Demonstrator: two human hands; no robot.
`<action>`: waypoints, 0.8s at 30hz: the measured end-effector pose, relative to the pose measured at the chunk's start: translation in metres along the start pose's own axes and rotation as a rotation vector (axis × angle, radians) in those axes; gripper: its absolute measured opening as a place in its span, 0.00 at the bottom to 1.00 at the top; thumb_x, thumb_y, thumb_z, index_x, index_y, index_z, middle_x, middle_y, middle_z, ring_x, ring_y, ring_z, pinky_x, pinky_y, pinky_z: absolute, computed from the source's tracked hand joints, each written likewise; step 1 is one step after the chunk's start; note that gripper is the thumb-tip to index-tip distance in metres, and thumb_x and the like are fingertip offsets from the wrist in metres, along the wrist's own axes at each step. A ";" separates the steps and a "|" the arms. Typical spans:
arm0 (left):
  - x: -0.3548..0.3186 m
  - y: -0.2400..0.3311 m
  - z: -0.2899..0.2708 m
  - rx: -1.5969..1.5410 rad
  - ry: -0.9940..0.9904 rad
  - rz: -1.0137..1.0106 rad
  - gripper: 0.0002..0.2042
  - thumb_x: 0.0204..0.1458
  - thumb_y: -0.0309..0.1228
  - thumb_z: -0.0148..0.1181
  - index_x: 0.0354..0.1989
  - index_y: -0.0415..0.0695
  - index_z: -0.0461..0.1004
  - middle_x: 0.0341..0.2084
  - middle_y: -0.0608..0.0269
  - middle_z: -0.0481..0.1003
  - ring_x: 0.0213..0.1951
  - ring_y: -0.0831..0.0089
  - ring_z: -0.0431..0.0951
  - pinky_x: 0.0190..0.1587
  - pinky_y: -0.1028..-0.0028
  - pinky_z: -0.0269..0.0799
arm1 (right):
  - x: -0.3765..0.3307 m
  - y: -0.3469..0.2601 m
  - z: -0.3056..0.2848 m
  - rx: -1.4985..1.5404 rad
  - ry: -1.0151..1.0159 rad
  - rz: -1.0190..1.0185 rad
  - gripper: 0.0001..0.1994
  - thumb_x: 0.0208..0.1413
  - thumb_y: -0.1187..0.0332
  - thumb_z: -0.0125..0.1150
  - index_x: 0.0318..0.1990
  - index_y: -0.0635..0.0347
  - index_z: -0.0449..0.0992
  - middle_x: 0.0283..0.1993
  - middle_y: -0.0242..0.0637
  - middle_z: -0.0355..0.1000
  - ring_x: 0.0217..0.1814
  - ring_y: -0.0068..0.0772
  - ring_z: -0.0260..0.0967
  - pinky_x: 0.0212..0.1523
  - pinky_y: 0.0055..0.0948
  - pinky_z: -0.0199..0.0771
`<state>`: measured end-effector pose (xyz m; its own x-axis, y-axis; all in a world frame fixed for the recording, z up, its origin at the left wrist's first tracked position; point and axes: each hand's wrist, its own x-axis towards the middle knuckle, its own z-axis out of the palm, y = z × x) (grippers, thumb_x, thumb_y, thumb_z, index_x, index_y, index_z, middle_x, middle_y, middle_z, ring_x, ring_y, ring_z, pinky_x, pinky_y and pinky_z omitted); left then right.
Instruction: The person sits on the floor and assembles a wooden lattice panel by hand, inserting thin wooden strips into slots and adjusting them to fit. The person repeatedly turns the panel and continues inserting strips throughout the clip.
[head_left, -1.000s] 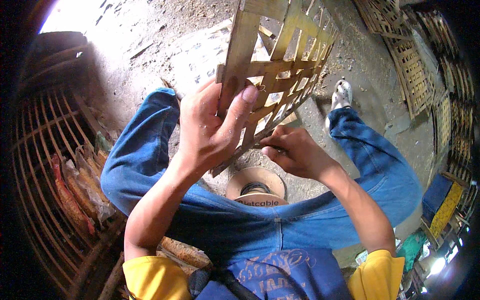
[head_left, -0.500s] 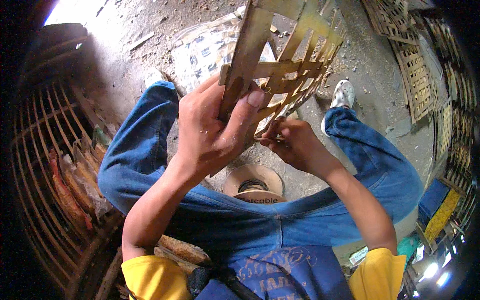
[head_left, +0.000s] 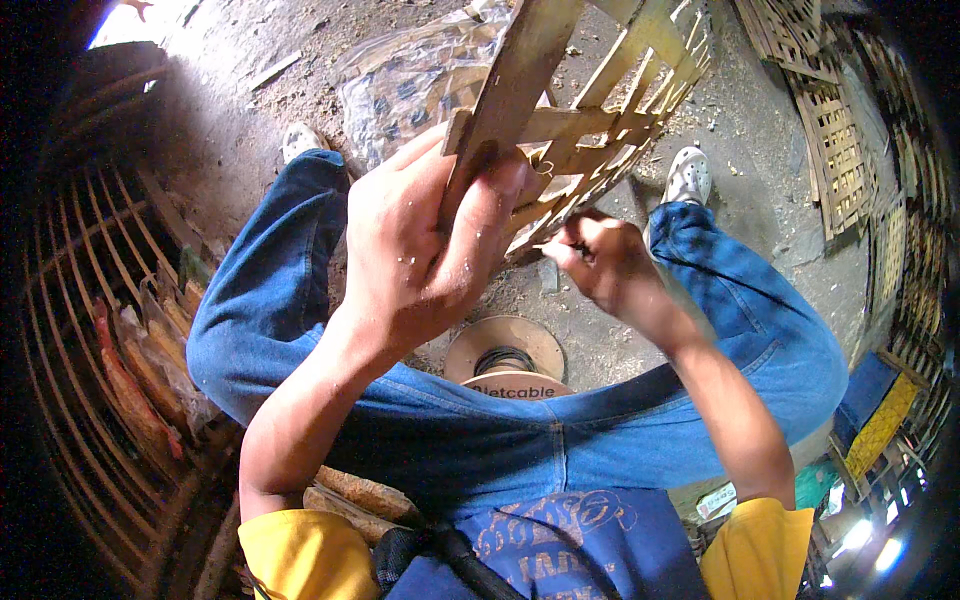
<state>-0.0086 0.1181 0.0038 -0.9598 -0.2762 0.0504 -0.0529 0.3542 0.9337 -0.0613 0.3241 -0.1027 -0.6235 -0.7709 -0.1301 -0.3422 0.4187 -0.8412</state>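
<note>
A woven lattice of flat bamboo strips [head_left: 600, 110] is held up in the upper centre of the frame, above the person's spread knees. The left hand [head_left: 425, 250] has its grip clenched around a broad strip at the lattice's lower left edge, thumb pressed over the wood. The right hand [head_left: 600, 255], just right of centre, pinches something thin at the lattice's lower edge; what it is cannot be made out. Below the hands a cable spool [head_left: 505, 355] lies on the dirt floor [head_left: 240, 130]. More bamboo lattice panels [head_left: 835, 140] lie at the upper right, and a round slatted basket [head_left: 90, 330] stands at the left.
</note>
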 end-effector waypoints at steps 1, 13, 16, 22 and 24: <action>0.000 0.000 0.000 -0.004 0.009 0.017 0.07 0.56 0.27 0.55 0.32 0.35 0.75 0.23 0.53 0.73 0.23 0.63 0.74 0.27 0.70 0.68 | -0.001 0.009 0.000 -0.007 0.025 -0.007 0.07 0.52 0.67 0.62 0.30 0.63 0.75 0.30 0.50 0.73 0.34 0.56 0.72 0.37 0.46 0.72; -0.004 -0.006 0.004 -0.041 0.056 -0.013 0.08 0.57 0.29 0.54 0.33 0.35 0.75 0.22 0.53 0.74 0.23 0.65 0.74 0.27 0.70 0.68 | -0.007 0.050 0.008 -0.002 0.045 0.127 0.08 0.51 0.67 0.62 0.30 0.64 0.76 0.29 0.52 0.72 0.34 0.56 0.71 0.36 0.45 0.71; -0.002 -0.001 0.002 -0.004 0.041 -0.065 0.09 0.58 0.29 0.53 0.33 0.36 0.76 0.22 0.54 0.74 0.23 0.66 0.74 0.27 0.70 0.69 | -0.007 0.050 0.010 -0.021 0.066 0.085 0.08 0.52 0.68 0.61 0.30 0.64 0.75 0.29 0.52 0.71 0.34 0.58 0.71 0.35 0.47 0.70; 0.000 -0.003 -0.002 0.052 0.027 -0.062 0.10 0.60 0.31 0.53 0.33 0.37 0.76 0.20 0.55 0.74 0.21 0.70 0.74 0.25 0.72 0.67 | -0.009 0.039 0.011 -0.255 0.092 0.044 0.07 0.54 0.68 0.60 0.33 0.62 0.74 0.36 0.51 0.71 0.35 0.57 0.72 0.36 0.47 0.73; 0.000 0.000 -0.002 0.045 0.035 -0.107 0.11 0.61 0.32 0.53 0.33 0.36 0.76 0.20 0.56 0.74 0.20 0.72 0.74 0.23 0.73 0.67 | -0.013 0.047 0.012 -0.339 0.086 0.018 0.07 0.54 0.68 0.59 0.34 0.62 0.72 0.38 0.50 0.70 0.34 0.56 0.72 0.35 0.47 0.74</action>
<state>-0.0084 0.1159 0.0042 -0.9377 -0.3457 -0.0357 -0.1679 0.3606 0.9175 -0.0607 0.3483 -0.1468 -0.6836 -0.7247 -0.0868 -0.5352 0.5786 -0.6154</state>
